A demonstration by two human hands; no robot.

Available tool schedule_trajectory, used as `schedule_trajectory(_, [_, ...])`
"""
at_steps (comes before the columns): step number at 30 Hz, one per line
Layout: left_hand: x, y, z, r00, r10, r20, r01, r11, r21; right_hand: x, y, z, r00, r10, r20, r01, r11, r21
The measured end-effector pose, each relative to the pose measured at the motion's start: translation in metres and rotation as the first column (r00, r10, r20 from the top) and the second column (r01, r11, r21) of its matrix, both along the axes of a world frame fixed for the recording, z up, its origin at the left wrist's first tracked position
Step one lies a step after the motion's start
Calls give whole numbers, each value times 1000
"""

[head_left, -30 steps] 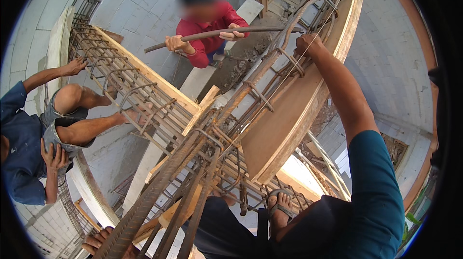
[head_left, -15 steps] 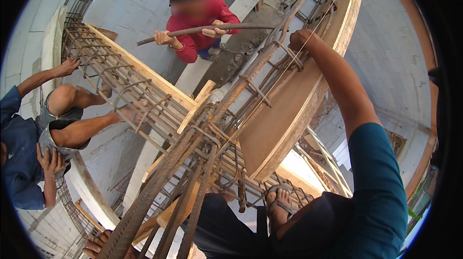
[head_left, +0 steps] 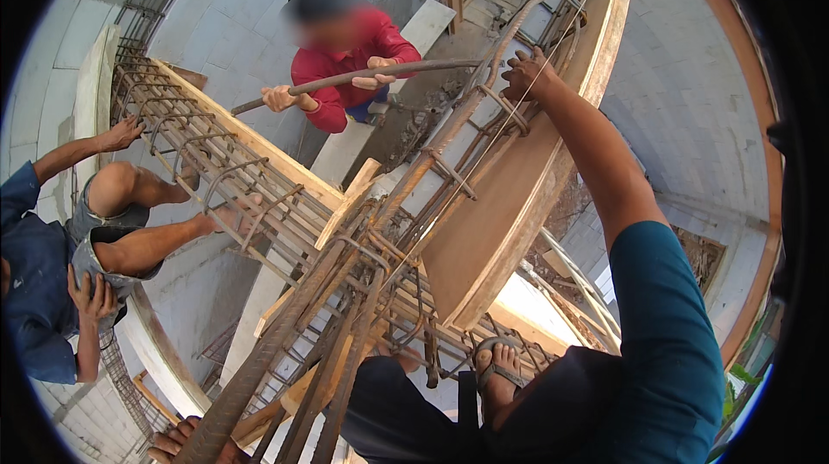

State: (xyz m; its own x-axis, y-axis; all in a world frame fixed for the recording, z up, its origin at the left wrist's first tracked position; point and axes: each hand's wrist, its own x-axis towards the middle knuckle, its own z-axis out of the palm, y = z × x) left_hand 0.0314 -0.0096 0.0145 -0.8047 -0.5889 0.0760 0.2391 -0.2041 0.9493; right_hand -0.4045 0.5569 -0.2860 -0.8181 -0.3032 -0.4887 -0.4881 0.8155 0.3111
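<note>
My right hand (head_left: 528, 77) reaches far forward with its fingers spread, over the rusty rebar cage (head_left: 449, 131) of a beam. Beside its fingers runs a thin taut string (head_left: 501, 143) along the cage. Down at the lower left, my left hand (head_left: 186, 441) curls round a thick upright rebar (head_left: 246, 382), which partly hides it. Several such bars rise together from the joint of the cages. Next to the right forearm stands a plywood form board (head_left: 496, 226) on edge.
Across from me, a person in red (head_left: 350, 54) grips a bent steel bar (head_left: 371, 73), its end near the cage. Another person in dark blue (head_left: 39, 265) sits at left, a hand by a second cage (head_left: 216, 153). My sandalled foot (head_left: 498, 378) stands on rebar.
My right hand has opened from a closed shape and shifted slightly left. The bar held by the person in red has moved a little left and down in view.
</note>
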Motion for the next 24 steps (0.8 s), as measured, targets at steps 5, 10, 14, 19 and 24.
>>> schedule_trajectory(5, [15,-16,0,1000,0,17,1,999,-50,0,-5,31,957,-172,235,154,984,94])
schedule_trajectory(10, [17,-16,3,998,60,17,-58,994,-89,1,4,39,957,-131,258,148,988,-48])
schedule_trajectory(14, [11,-7,-3,942,335,0,-330,929,-167,-4,5,30,932,-234,278,272,956,-106])
schedule_trajectory(19, [1,0,-1,992,120,-33,-124,968,-220,0,9,22,968,-146,203,166,983,-85])
schedule_trajectory(24, [-9,20,3,991,114,-71,-117,992,-39,7,8,32,976,-163,142,176,981,-86])
